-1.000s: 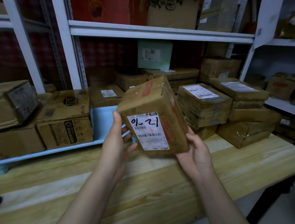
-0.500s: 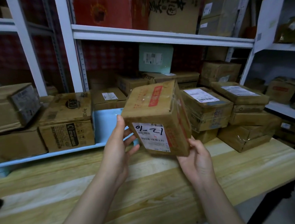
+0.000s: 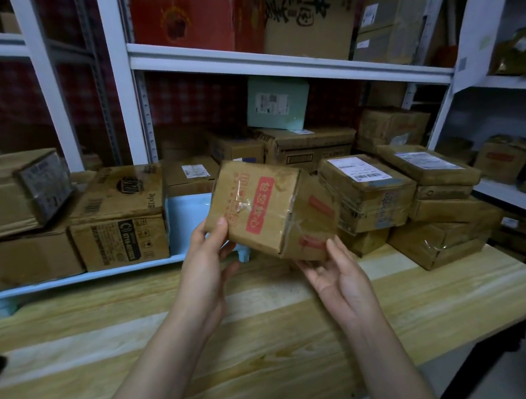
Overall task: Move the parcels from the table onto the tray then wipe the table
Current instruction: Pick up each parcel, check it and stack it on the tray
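I hold a brown cardboard parcel [image 3: 265,208] with a red sticker above the wooden table [image 3: 268,342], tilted, its taped top facing me. My left hand [image 3: 208,261] grips its lower left corner with the thumb on the front face. My right hand [image 3: 335,272] supports its lower right underside. The light blue tray [image 3: 190,215] lies behind the parcel on the left and carries several parcels [image 3: 120,218]. A stack of parcels [image 3: 408,199] stands on the table at the right.
White metal shelving [image 3: 274,58] rises behind the table, full of cardboard boxes and a pale green packet [image 3: 275,106]. More shelves with boxes stand at the far right [image 3: 506,162]. The table's right edge drops off to the dark floor.
The parcel has tipped away from me: its white label face turned downward out of sight and the red-stickered top now faces me. Both hands shifted slightly lower and to the right.
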`<state>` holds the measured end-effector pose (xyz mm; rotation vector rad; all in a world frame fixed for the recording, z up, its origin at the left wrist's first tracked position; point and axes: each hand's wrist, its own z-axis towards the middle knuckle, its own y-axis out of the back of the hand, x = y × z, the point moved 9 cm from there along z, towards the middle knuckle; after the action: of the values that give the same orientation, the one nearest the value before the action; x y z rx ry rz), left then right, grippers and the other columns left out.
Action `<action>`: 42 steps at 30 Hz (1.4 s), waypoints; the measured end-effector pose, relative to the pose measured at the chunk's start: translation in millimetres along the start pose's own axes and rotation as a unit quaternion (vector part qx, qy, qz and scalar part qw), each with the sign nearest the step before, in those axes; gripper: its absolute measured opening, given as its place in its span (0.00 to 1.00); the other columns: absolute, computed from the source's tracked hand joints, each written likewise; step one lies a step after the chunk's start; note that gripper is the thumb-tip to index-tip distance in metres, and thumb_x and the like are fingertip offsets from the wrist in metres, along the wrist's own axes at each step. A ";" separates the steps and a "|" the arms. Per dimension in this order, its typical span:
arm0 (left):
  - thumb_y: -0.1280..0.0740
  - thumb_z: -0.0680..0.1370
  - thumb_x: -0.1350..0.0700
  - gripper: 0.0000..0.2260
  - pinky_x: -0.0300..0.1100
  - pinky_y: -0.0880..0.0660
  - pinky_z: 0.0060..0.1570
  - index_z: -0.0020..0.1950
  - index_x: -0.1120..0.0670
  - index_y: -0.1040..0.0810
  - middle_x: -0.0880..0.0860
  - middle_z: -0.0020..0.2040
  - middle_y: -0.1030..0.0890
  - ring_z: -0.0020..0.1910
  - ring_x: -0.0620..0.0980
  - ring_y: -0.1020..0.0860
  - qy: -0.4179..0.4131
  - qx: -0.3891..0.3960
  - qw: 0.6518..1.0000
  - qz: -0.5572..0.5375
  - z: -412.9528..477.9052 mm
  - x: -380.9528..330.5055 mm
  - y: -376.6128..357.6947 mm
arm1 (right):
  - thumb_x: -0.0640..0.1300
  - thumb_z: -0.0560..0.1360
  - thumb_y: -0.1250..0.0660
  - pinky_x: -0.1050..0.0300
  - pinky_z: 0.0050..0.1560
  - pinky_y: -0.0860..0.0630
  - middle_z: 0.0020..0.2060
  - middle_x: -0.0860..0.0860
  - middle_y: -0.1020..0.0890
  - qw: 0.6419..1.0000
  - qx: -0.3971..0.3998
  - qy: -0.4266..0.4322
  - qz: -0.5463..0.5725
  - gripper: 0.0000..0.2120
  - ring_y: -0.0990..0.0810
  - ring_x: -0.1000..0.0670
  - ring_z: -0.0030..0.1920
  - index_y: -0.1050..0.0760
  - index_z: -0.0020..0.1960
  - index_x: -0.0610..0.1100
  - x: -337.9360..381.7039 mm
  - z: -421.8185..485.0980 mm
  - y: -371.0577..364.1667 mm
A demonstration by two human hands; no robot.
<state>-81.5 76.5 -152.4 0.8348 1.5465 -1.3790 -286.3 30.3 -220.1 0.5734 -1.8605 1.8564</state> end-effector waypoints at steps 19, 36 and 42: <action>0.36 0.80 0.61 0.16 0.41 0.30 0.50 0.65 0.45 0.27 0.46 0.58 0.28 0.47 0.42 0.27 -0.009 -0.074 0.996 0.049 7.3 24.2 17.7 | 0.40 0.75 0.34 0.44 0.61 0.22 0.62 0.43 0.18 0.999 -0.039 -0.003 0.000 0.26 0.20 0.44 0.63 0.30 0.72 0.42 -3.3 -3.3 -2.3; 0.36 0.80 0.52 0.11 0.36 0.32 0.42 0.62 0.47 0.28 0.47 0.53 0.19 0.57 0.47 0.21 0.026 -0.057 0.998 0.004 -1.2 19.1 11.8 | 0.43 0.80 0.38 0.33 0.57 0.24 0.56 0.45 0.16 0.998 -0.021 -0.021 -0.059 0.23 0.18 0.45 0.55 0.32 0.74 0.51 -13.0 3.0 -6.3; 0.36 0.80 0.55 0.14 0.36 0.32 0.43 0.65 0.47 0.28 0.48 0.53 0.18 0.56 0.46 0.20 0.016 -0.049 0.999 -0.008 0.0 19.6 13.0 | 0.44 0.80 0.37 0.36 0.63 0.26 0.58 0.47 0.16 0.995 -0.029 0.018 -0.096 0.23 0.19 0.46 0.59 0.31 0.74 0.52 -5.6 2.9 -9.6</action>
<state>-77.4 77.3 -175.5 0.7886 1.6345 -1.2962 -276.2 27.3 -215.6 0.6698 -1.7637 1.6726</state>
